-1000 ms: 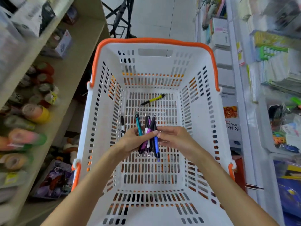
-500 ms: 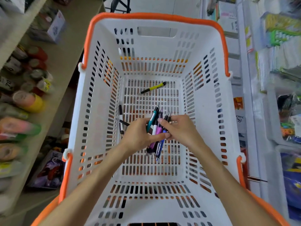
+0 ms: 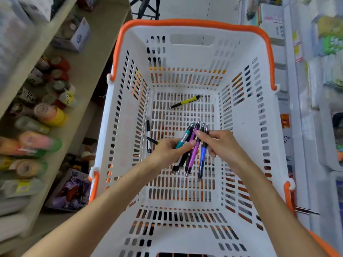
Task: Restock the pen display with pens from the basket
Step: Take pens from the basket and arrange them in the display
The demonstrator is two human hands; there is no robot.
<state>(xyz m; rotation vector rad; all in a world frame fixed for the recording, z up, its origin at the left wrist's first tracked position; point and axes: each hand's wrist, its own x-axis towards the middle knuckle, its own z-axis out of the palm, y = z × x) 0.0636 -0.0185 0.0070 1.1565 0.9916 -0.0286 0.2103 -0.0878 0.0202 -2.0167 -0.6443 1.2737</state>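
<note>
Two hands over a white basket (image 3: 259, 127): left hand (image 3: 167, 151) grasps a bundle of pens (image 3: 194, 151), right hand (image 3: 220, 143) pinches it. One yellow pen (image 3: 185, 102) lies far inside; two more pens (image 3: 148, 138) lie left.

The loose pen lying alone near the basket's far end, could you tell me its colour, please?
Yellow with black ends, clearest in the head view.

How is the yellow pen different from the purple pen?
The yellow pen lies alone on the basket floor near the far wall; the purple pen is held in a bunch by the left hand, with the right hand touching the bunch. The yellow pen lies slantwise; the purple one points more toward the far wall. Both have dark parts.
</note>
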